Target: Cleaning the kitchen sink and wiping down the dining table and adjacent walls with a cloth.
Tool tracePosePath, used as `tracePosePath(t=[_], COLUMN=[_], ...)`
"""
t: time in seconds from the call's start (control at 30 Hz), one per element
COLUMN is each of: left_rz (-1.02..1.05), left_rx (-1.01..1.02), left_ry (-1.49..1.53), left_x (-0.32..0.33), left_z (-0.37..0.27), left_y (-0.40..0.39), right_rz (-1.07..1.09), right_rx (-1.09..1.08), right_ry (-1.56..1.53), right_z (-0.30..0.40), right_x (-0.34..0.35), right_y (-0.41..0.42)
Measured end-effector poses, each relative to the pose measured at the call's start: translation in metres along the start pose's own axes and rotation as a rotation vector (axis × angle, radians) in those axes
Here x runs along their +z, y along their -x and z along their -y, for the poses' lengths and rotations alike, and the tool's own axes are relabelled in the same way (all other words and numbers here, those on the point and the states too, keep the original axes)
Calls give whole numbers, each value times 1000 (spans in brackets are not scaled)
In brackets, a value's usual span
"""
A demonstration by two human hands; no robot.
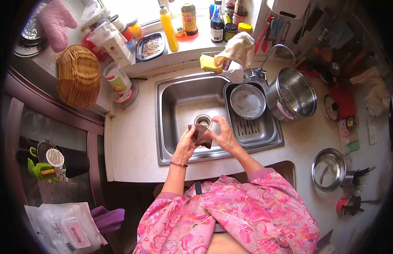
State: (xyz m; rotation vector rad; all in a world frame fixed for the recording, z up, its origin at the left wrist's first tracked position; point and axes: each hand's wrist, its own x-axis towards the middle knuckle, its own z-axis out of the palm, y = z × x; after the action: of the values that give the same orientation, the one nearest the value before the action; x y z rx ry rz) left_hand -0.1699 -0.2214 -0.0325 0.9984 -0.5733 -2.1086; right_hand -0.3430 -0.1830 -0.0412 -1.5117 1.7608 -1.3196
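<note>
Over the front of the stainless-steel sink (171, 104), my left hand (184, 144) grips a folded dark brown cloth (202, 136) by its left side. My right hand (227, 136) is at the cloth's right side, thumb and fingers apart, the thumb at or just above its edge. Whether the thumb touches the cloth cannot be told. Behind the cloth lies the sink drain (203, 120), partly covered by it. To the right, a round metal pot (248, 101) with whitish, cloudy contents rests in the slotted drain basket (266, 135).
A large steel pot (296, 92) with a raised handle leans right of the sink. By the faucet hang a yellow sponge (209, 62) and a pale cloth (236, 50). Bottles, including a yellow squeeze bottle (169, 28), line the sill. A steel pan (329, 170) lies on the right counter.
</note>
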Motion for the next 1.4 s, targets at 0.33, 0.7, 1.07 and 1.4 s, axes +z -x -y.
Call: tracePosePath(t=[0.33, 0.7, 1.07, 1.4], left_rz=[73, 229, 325, 307], left_rx=[14, 7, -98, -283], left_ry=[-83, 762, 755, 339], left_x=[7, 0, 8, 24], left_z=[12, 3, 1, 17], left_y=[3, 14, 7, -33], right_rz=[189, 99, 191, -110], right_rx=[443, 834, 692, 524], right_ry=[-836, -1379, -810, -851], right_z=[-2, -28, -17, 0], right_x=[-13, -30, -35, -79], right_y=[8, 35, 40, 16])
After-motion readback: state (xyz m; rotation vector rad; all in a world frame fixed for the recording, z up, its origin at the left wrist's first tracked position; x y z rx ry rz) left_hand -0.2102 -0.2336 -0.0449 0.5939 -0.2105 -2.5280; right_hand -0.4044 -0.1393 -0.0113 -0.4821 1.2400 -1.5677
